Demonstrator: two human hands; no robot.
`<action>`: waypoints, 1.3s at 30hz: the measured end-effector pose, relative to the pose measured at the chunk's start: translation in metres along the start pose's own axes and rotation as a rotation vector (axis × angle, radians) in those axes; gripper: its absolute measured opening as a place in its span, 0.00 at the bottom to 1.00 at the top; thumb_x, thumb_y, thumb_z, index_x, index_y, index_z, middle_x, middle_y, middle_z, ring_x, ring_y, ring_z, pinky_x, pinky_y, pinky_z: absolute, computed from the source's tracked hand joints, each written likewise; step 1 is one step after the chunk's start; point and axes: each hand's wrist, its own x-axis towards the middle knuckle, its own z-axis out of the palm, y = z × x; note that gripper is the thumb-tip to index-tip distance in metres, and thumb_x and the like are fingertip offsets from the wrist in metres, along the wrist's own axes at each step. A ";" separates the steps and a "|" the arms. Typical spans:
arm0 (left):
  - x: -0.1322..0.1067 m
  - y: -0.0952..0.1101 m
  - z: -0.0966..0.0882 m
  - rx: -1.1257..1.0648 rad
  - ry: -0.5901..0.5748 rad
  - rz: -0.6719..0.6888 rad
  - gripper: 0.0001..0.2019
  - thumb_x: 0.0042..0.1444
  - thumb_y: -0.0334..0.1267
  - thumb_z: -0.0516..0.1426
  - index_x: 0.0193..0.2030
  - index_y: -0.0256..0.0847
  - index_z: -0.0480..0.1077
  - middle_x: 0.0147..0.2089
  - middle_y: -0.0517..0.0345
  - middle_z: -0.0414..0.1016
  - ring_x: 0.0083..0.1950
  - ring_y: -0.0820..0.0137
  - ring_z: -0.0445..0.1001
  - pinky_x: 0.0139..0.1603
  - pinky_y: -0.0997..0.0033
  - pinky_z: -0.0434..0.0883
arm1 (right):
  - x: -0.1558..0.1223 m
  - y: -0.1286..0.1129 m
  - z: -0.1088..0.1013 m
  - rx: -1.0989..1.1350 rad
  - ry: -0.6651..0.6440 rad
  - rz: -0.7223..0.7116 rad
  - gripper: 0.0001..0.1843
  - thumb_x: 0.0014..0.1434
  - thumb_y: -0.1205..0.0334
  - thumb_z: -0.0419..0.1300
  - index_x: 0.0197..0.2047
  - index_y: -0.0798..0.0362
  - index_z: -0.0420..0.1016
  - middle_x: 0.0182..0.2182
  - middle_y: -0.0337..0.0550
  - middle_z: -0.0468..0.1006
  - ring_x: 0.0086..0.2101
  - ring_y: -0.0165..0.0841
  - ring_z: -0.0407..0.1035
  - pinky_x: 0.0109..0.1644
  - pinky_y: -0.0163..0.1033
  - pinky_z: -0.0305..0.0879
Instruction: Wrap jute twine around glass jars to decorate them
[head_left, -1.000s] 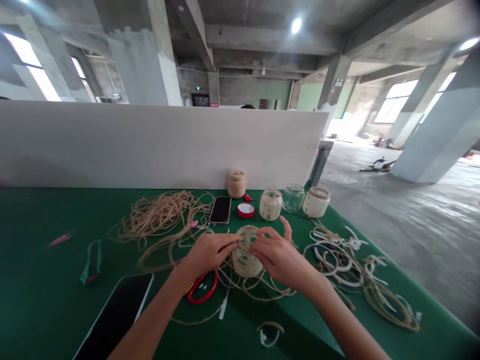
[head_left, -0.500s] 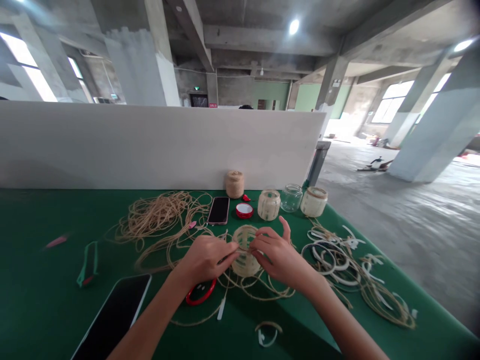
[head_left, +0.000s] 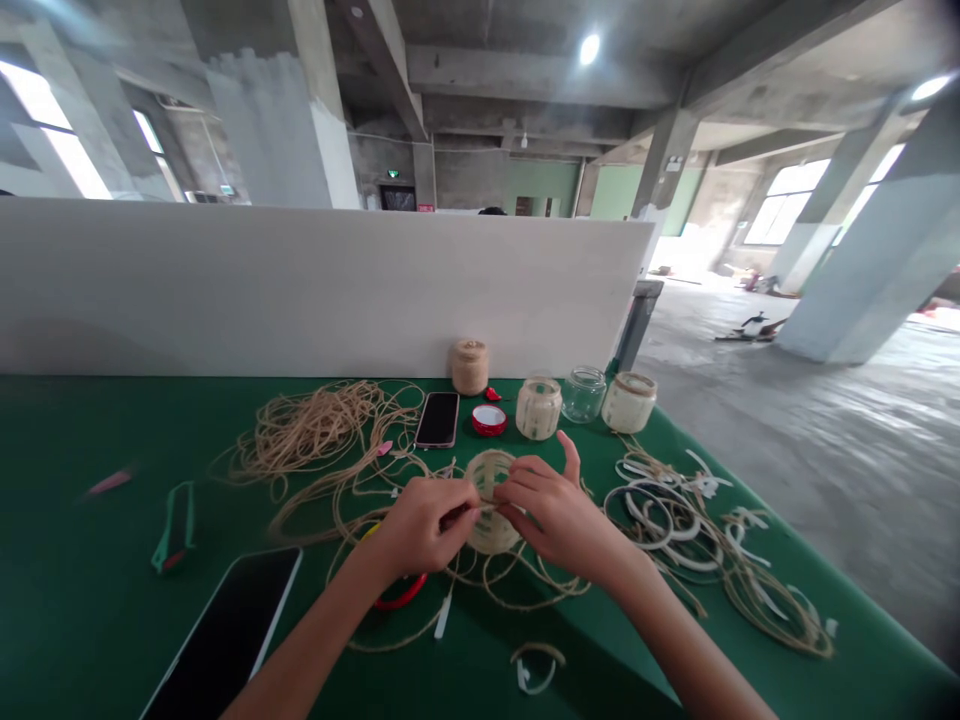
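A glass jar (head_left: 491, 535) with pale strips on its wall is in front of me, partly covered by my fingers. At its left side my left hand (head_left: 435, 520) pinches a length of jute twine (head_left: 491, 503). My right hand (head_left: 551, 505) grips the same twine against the jar, its thumb and fingers bent and one finger raised. More twine loops lie on the table around the jar. Under my left wrist is a red-rimmed tape roll (head_left: 403, 596), mostly hidden, with a bit of yellow showing behind the hand.
A twine heap (head_left: 322, 430), phone (head_left: 437, 420) and red tape roll (head_left: 489, 421) lie beyond my hands. Several jars, including a twine-wrapped one (head_left: 470, 368), stand along the white partition (head_left: 315, 290). Scraps (head_left: 690, 530) lie right; a green cutter (head_left: 174, 528) and dark tablet (head_left: 225, 630) left.
My left hand has curled its fingers more tightly round the twine and turned slightly. My right hand has shifted a little left along the jar, which stays in place.
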 end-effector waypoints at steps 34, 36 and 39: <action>0.001 -0.016 0.008 0.068 -0.031 -0.107 0.08 0.59 0.36 0.47 0.38 0.41 0.66 0.21 0.65 0.65 0.21 0.76 0.64 0.23 0.79 0.55 | 0.002 0.007 0.005 0.094 0.008 -0.008 0.13 0.57 0.74 0.49 0.32 0.49 0.71 0.30 0.35 0.76 0.48 0.33 0.61 0.60 0.56 0.25; 0.001 -0.015 0.008 0.062 -0.035 -0.088 0.08 0.60 0.35 0.47 0.38 0.41 0.65 0.24 0.64 0.67 0.22 0.76 0.65 0.24 0.78 0.56 | 0.001 0.007 0.002 0.085 0.005 -0.001 0.12 0.58 0.73 0.49 0.32 0.49 0.71 0.29 0.35 0.76 0.48 0.33 0.61 0.60 0.57 0.22; 0.003 -0.012 0.010 0.075 -0.027 -0.070 0.08 0.60 0.35 0.46 0.38 0.41 0.65 0.26 0.63 0.69 0.25 0.76 0.67 0.26 0.78 0.58 | 0.001 0.004 -0.004 0.041 -0.008 0.015 0.10 0.57 0.71 0.50 0.31 0.50 0.70 0.29 0.36 0.75 0.48 0.35 0.61 0.59 0.59 0.22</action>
